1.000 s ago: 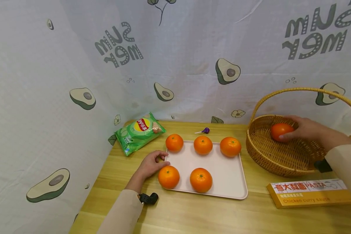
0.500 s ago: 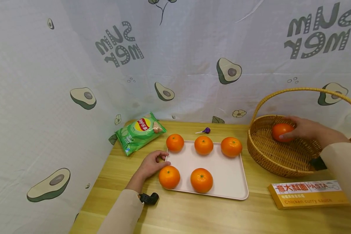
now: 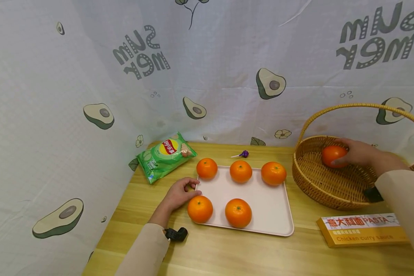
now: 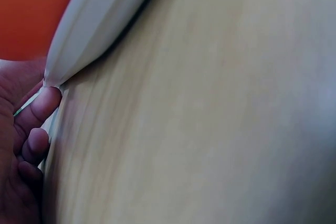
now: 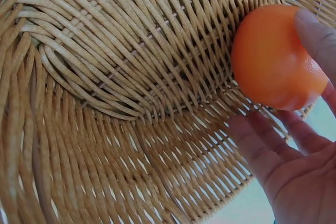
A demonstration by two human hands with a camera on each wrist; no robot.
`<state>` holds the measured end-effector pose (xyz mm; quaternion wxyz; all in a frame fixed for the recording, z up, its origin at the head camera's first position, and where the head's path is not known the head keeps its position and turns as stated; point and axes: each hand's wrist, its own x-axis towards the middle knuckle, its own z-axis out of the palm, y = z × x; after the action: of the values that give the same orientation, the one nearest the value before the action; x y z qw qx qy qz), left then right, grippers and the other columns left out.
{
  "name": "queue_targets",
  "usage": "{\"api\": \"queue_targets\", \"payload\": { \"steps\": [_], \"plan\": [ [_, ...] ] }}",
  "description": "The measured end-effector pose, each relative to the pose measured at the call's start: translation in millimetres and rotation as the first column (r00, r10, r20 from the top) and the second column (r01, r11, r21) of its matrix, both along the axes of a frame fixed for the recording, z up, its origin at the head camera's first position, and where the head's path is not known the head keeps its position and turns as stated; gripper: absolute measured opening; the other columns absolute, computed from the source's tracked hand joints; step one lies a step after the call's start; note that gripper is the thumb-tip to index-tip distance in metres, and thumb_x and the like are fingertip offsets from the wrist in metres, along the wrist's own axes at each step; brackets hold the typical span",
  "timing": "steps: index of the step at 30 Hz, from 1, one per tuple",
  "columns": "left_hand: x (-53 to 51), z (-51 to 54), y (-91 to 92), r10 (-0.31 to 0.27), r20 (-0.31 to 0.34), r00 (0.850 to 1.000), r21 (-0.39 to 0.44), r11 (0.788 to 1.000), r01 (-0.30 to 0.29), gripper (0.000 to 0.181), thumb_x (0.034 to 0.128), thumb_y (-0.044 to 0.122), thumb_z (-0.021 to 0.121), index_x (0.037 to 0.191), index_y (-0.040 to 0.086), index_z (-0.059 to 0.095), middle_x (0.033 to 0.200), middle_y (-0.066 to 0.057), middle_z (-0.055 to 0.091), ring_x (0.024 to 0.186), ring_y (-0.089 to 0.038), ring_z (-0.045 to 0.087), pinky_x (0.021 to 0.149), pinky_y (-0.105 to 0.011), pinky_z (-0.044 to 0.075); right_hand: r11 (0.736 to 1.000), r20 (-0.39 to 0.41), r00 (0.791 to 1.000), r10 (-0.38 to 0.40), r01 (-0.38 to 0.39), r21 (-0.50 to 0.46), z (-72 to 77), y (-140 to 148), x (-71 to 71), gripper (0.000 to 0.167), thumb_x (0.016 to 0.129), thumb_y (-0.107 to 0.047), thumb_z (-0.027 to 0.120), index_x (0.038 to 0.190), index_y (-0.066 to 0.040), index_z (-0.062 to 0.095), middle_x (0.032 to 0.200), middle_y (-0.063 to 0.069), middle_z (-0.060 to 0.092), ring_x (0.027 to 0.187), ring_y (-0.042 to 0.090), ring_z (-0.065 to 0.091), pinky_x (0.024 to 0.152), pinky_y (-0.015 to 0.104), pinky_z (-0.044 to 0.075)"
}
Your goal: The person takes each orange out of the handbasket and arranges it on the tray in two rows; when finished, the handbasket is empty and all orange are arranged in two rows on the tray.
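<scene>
In the head view, my left hand (image 3: 180, 194) is at the left edge of a pale pink tray (image 3: 272, 214), pinching its rim between thumb and fingers. The left wrist view shows fingertips (image 4: 46, 100) against the underside of that rim. Several oranges sit on the tray, among them one orange (image 3: 200, 209) close to my left thumb. Over on the right, my right hand (image 3: 360, 153) reaches into a wicker basket (image 3: 317, 188) and holds an orange (image 5: 278, 59) near its back wall. The thumb lies on one side of this orange, with fingers around the other.
A green chip bag (image 3: 166, 156) lies at the back left. Behind the tray is a purple lollipop (image 3: 243, 154). A yellow pasta box (image 3: 362, 230) lies in front of the basket, whose tall handle (image 3: 355, 105) arches above my right hand. A printed curtain (image 3: 220, 76) hangs behind the table.
The view has shifted slightly, moving everything a little to the right. My right sleeve has come slightly left, while the hand stays at the orange. My left hand remains at the tray.
</scene>
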<state>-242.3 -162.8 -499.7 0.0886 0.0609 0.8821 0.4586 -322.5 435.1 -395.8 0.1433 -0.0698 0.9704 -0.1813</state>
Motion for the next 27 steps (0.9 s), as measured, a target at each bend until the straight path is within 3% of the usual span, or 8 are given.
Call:
{"api": "queue_targets", "payload": {
  "steps": [13, 27],
  "plan": [
    [0.4, 0.7, 0.2, 0.002, 0.006, 1.0, 0.007, 1.0, -0.002, 0.031, 0.0875, 0.028, 0.082, 0.116, 0.021, 0.071, 0.102, 0.003, 0.064, 0.085, -0.017, 0.05, 0.075, -0.027, 0.04, 1.0, -0.021, 1.0, -0.005, 0.005, -0.015, 1.0, -3.4, -0.3, 0.089, 0.085, -0.034, 0.081, 0.142, 0.015, 0.032, 0.13, 0.048, 0.043, 0.107, 0.056, 0.053, 0.084, 0.06, 0.047],
    [-0.3, -0.5, -0.1, 0.001, 0.007, 1.0, 0.004, 1.0, -0.001, 0.031, 0.0876, 0.029, 0.081, 0.116, 0.021, 0.071, 0.102, 0.003, 0.064, 0.086, -0.018, 0.05, 0.077, -0.028, 0.041, 1.0, -0.042, 0.999, -0.012, 0.012, 0.005, -0.6, -5.6, 0.4, 0.085, 0.086, -0.035, 0.08, 0.139, 0.015, 0.036, 0.127, 0.047, 0.045, 0.105, 0.056, 0.052, 0.085, 0.065, 0.046]
  ]
}}
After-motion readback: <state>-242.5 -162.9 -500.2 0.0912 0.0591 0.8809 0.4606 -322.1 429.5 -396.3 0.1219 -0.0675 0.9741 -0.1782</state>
